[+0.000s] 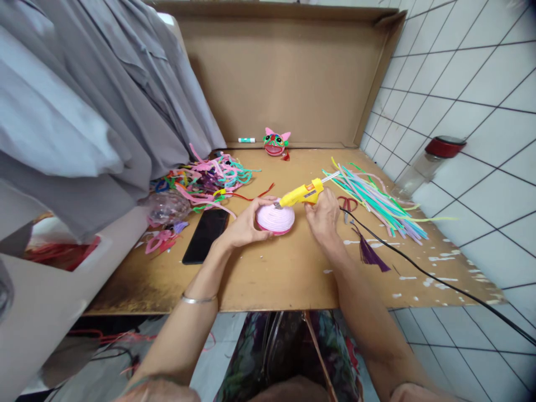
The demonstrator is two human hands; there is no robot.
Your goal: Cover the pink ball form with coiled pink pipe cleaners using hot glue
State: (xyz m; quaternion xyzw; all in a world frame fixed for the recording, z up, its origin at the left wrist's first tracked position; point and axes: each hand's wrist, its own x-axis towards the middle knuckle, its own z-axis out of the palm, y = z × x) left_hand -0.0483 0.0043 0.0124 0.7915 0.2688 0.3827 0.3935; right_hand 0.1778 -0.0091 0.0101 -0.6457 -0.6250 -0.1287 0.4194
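Looks like a small handicraft corner; cannot tell if in a home or a workshop. Shown by worn wooden table [268, 285] spotted white, corded yellow glue gun [299, 194], scissors [346, 216], tangled heap of fuzzy craft stems [220, 173] at left, straighter bundle [372, 201] at right, pink-eared figure [274, 144] behind. Backed by cardboard panel [285, 72], flanked by grey cloth [167, 95] and white-tiled wall [473, 84].
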